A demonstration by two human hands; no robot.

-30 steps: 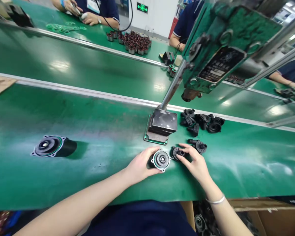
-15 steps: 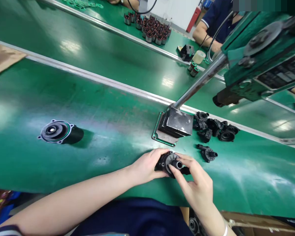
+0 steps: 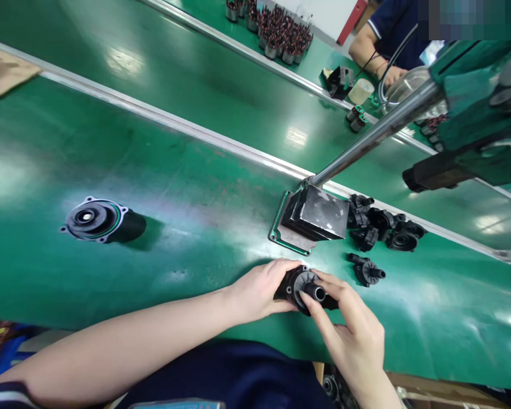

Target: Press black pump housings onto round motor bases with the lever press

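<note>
Left hand [image 3: 259, 291] gripping black pump body [image 3: 296, 287] on green bench [image 3: 187, 187], right hand [image 3: 352, 329] pinching its cover at 3 o'clock, press base [image 3: 314, 215] at 12, loose cover [image 3: 366, 270] at 2, second pump [image 3: 97, 220] far at 9

Left hand [image 3: 259, 289] grips the black pump body [image 3: 290, 284] on the green surface [image 3: 187, 227]. Right hand [image 3: 357, 335] presses the black cover [image 3: 309, 287], nozzle outward, against it. Second pump body [image 3: 100, 220] lies well apart to the left; loose covers [image 3: 383, 224] lie beside the press base [image 3: 310, 218].
</note>
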